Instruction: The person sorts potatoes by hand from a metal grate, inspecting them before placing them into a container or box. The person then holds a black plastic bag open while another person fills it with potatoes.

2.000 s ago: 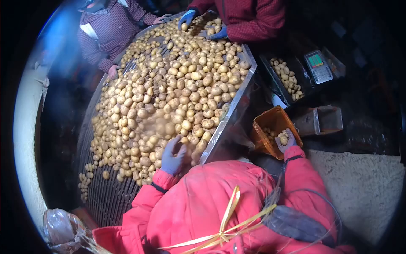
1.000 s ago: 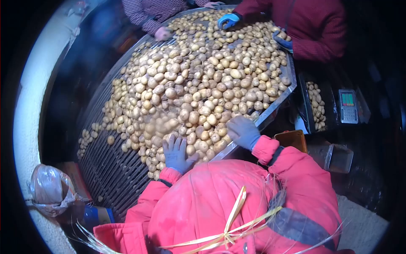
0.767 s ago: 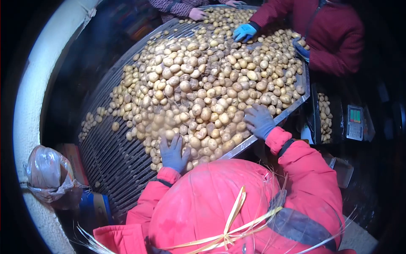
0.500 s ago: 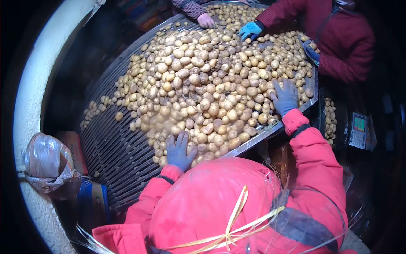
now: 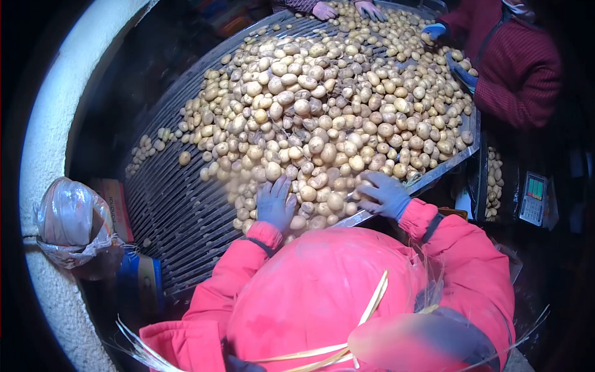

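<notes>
A broad heap of potatoes covers the slatted sorting table. My left hand, in a blue-grey glove, lies on the heap's near edge with its fingers stretched out over the potatoes. To its right, my right hand wears the same kind of glove. It rests by the table's metal rim, its fingers apart and slightly bent against nearby potatoes. Neither hand is closed around a potato.
Across the table a co-worker in maroon has blue-gloved hands at the heap; another person's pink-gloved hands are at the far edge. A digital scale stands right, a plastic-wrapped post left.
My right hand has moved left and nearer along the rim, closer to my left hand, which has hardly moved. The maroon-sleeved co-worker's outstretched glove has drawn back toward their body. The view has shifted slightly.
</notes>
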Demonstrator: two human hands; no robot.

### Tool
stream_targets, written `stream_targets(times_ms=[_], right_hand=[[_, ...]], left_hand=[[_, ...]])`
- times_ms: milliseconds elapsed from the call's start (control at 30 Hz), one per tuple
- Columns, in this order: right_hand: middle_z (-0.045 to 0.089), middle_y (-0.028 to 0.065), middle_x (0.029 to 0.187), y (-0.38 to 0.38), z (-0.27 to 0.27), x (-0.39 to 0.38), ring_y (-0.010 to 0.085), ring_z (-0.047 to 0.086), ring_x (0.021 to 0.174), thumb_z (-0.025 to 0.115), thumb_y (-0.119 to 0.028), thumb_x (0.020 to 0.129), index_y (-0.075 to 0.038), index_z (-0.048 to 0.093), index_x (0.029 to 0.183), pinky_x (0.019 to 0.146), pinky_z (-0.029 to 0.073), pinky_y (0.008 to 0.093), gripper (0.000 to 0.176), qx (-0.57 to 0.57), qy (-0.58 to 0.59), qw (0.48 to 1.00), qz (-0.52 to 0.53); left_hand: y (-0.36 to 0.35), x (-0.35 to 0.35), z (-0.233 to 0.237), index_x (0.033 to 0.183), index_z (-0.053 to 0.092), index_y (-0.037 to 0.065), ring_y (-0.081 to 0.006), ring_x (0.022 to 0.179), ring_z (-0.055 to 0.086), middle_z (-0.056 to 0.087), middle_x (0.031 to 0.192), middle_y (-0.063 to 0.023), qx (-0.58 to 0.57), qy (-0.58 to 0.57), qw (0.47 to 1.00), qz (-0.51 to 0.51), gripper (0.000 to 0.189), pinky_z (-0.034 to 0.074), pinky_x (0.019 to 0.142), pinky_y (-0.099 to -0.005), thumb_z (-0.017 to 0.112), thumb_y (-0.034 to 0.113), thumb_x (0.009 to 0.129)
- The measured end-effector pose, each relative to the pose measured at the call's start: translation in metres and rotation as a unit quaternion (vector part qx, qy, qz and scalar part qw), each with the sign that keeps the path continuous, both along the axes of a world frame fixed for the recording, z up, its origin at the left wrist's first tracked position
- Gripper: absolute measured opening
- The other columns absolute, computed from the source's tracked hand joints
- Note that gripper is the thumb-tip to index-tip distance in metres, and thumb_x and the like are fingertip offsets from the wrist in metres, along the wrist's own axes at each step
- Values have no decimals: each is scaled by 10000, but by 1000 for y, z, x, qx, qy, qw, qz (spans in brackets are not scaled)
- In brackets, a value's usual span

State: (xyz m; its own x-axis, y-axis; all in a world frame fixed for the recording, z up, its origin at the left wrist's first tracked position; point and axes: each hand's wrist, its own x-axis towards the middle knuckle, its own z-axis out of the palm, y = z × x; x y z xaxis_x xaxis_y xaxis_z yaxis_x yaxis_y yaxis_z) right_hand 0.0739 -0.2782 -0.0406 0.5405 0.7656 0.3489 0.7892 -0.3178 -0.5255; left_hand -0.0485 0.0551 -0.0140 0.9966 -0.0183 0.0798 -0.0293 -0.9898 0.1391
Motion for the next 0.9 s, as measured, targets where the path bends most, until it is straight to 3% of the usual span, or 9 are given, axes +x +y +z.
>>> stream_targets(times_ms=[167, 367, 400, 467, 500, 533, 600, 700, 900], right_hand=[[502, 206, 1338, -20, 11, 36, 410, 515, 1176, 678, -195, 841, -128, 623, 1154, 994, 451, 463, 325, -53, -38, 975, -213], [518, 178, 1334, -12, 7, 64, 391, 523, 1137, 690, -167, 798, -133, 632, 1149, 967, 453, 464, 358, 0, -131, 946, -295], [530, 167, 1320, -2, 32, 57, 372, 528, 1132, 686, -161, 774, -131, 645, 1126, 940, 459, 452, 356, -23, -188, 939, -288], [617, 122, 1170, 33, 70, 34, 319, 572, 1081, 668, -166, 719, -125, 677, 1033, 866, 465, 426, 317, -30, -263, 927, -267], [653, 97, 1022, 55, 76, 28, 304, 606, 1020, 661, -188, 731, -115, 680, 992, 840, 469, 433, 272, -121, -115, 971, -171], [660, 78, 938, 73, 70, 11, 295, 624, 968, 655, -178, 744, -112, 676, 974, 822, 479, 434, 241, -43, -25, 995, -86], [642, 102, 1048, 117, 36, -7, 291, 613, 1003, 647, -178, 766, -122, 662, 1077, 830, 488, 446, 316, 99, 14, 994, 52], [627, 103, 1041, 153, 31, -23, 304, 597, 995, 679, -202, 745, -140, 660, 1085, 813, 481, 460, 346, 33, -102, 991, 79], [570, 105, 868, 109, 44, -9, 329, 588, 875, 683, -202, 698, -109, 628, 850, 741, 470, 456, 187, -23, -49, 992, 114]], left_hand=[[-1, -6, 7, 1395, 510, 102, -380, 1350, 378, 452, 1478, -107, -31, -5, 999, 10, 570, 223, 1145, -558, 577, 401, 915], [0, -21, 7, 1320, 580, 91, -358, 1297, 460, 523, 1400, -136, -64, -48, 997, 0, 559, 283, 1133, -534, 704, 356, 844], [-3, -18, 12, 1262, 615, 70, -349, 1226, 532, 572, 1336, -149, -68, -84, 994, 3, 511, 385, 1075, -476, 733, 308, 826], [-3, -19, 17, 1274, 610, 72, -354, 1214, 535, 559, 1356, -135, -96, -56, 993, 31, 521, 405, 1055, -458, 714, 325, 831], [-2, -19, 20, 1285, 604, 75, -359, 1201, 537, 546, 1375, -121, -125, -29, 990, 57, 532, 426, 1036, -439, 695, 343, 835], [-2, -19, 22, 1285, 604, 75, -359, 1201, 537, 546, 1375, -121, -124, -30, 990, 58, 532, 426, 1036, -439, 695, 343, 835], [-3, -20, 27, 1290, 599, 70, -349, 1182, 554, 548, 1365, -130, -118, 40, 991, 57, 560, 463, 993, -416, 713, 342, 815], [-8, -23, 33, 1257, 611, 48, -344, 1184, 568, 586, 1310, -146, -109, 62, 991, 49, 555, 465, 993, -421, 760, 332, 804], [-1, -40, 21, 1231, 644, 91, -306, 1161, 593, 644, 1223, -128, -191, 7, 981, -12, 430, 475, 999, -395, 727, 284, 855]])
